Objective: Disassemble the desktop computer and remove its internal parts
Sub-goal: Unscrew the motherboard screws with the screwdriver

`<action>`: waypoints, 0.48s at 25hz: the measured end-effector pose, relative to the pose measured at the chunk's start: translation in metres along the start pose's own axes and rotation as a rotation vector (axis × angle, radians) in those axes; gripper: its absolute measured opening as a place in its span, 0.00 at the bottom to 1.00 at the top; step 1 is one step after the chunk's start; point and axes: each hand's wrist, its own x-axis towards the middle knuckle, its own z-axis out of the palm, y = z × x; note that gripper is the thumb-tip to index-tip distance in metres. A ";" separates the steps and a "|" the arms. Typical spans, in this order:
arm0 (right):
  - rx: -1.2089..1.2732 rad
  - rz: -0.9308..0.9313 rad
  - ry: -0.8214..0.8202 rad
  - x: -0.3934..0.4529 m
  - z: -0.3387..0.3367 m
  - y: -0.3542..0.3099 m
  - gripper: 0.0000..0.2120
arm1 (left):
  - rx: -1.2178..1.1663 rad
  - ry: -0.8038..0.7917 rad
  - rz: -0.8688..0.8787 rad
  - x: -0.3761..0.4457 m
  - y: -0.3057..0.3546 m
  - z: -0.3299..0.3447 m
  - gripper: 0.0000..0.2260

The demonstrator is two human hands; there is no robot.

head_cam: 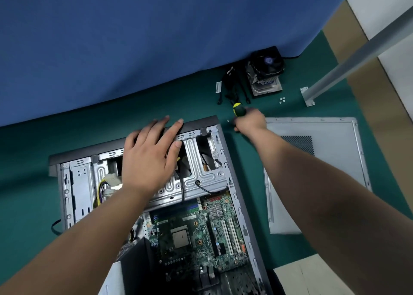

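The case (232, 183) lies on its side on the green tabletop (26, 194), open side up, so its insides face the person. The left hand (149, 158) rests flat on the metal drive cage (201, 160) at the far end of the case, fingers straight and spread, reaching to the front bezel (201, 121). This looks like bracing, to keep the case from sliding while the other hand works.

The right hand (250, 119) is curled round a screwdriver (238, 109) with a yellow and dark handle, just past the far right corner of the case. The tip is hidden by the hand and the hand is blurred, so I cannot tell whether it meets a screw. A small pale speck (228, 120) lies on the tabletop just left of the hand, possibly a loose screw.

The motherboard (196, 234) sits in the near half of the case with its processor (181, 239) bare. The cooler (266, 71) stands well off at the far right, against the blue cloth (134, 38), with black cables (232, 87) beside it and a few screws (282, 100) grouped to its right, likely kept together so none get lost. The side panel (312, 151) lies flat to the right of the case, out of the way.

By my reckoning the job is part done: panel and cooler are out, while drive cage, board and yellow wiring (100, 192) remain inside.
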 end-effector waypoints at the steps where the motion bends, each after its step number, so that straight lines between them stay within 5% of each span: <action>1: -0.053 -0.010 0.018 0.003 0.003 0.000 0.07 | 0.001 0.005 0.004 0.000 0.000 0.001 0.21; 12: -0.042 -0.029 0.047 0.004 0.011 0.010 0.04 | 0.012 0.031 0.002 0.002 -0.002 0.005 0.21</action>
